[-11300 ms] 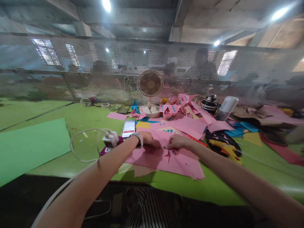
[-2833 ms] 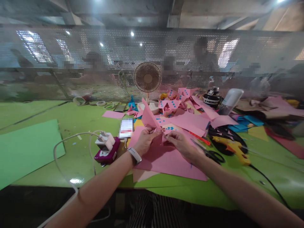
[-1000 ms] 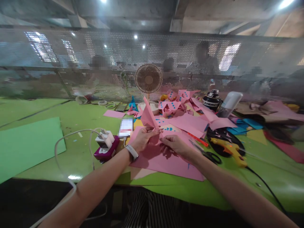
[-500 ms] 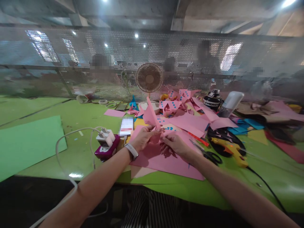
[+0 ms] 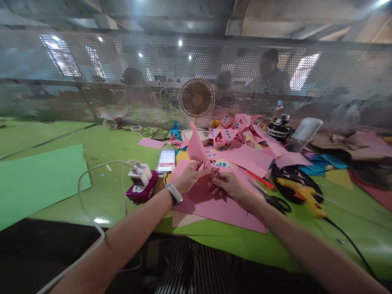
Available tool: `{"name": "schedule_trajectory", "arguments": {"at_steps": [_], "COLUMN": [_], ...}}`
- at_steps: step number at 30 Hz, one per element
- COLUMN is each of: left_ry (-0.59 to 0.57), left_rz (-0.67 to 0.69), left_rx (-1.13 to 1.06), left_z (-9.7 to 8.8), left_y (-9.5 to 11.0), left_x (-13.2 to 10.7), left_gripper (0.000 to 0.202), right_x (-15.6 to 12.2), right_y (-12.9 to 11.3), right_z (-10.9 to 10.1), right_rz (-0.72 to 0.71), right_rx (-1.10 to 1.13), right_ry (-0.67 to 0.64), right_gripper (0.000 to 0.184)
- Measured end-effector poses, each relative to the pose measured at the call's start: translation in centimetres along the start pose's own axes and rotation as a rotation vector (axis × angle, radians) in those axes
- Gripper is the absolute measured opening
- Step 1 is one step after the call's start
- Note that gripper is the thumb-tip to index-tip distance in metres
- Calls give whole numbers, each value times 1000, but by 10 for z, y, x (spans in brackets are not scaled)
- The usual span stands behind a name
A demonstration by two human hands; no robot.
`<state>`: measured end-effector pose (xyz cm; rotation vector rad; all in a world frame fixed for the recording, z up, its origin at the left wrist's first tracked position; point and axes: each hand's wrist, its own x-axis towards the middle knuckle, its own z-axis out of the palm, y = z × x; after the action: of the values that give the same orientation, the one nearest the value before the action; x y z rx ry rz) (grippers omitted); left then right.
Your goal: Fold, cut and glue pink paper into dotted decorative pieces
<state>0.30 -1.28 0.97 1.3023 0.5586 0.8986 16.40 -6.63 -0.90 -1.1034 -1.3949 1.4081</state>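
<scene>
**Grip of your left hand (image 5: 191,177) pinches a folded pink paper (image 5: 196,145) at the center of the frame**

Your left thumb and fingers press together on the lower part of the folded paper, whose pointed tip stands up toward the fan (image 5: 197,98). Your right hand (image 5: 228,185) sits just beside it, fingertips bunched close to the paper's lower end; you cannot tell from this view whether that grip pinches anything. Both hands are above a large pink sheet (image 5: 226,212), which lies on the green table (image 5: 70,134) at the lower center of the frame.

To the right of your right hand lie a red stick (image 5: 259,179), black scissors (image 5: 269,199) and a yellow glue gun (image 5: 303,194), the gun partly over a dark pad (image 5: 289,173). Left of center you have a phone (image 5: 167,161), with white plugs (image 5: 140,174) on a purple box (image 5: 142,194) near it. Pink pieces with blue dots (image 5: 225,134) are heaped beside the fan, right of center. A green sheet (image 5: 43,183) lies at the left edge.
</scene>
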Motion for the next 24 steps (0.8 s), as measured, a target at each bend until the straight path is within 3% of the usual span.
{"name": "schedule_trajectory", "arguments": {"at_steps": [7,24], "left_ry": [70,-35], "left_rz": [-26,24], "left_rx": [9,63], "left_z": [3,2], "left_y": [2,2], "left_x": [-1,-2], "left_gripper": [19,21], "right_x": [2,0], "right_y": [6,-1], "right_z": [-4,0], "right_rz": [16,45], "right_rx": [46,44], "right_ry": [-28,-22], "right_gripper": [40,41]}}
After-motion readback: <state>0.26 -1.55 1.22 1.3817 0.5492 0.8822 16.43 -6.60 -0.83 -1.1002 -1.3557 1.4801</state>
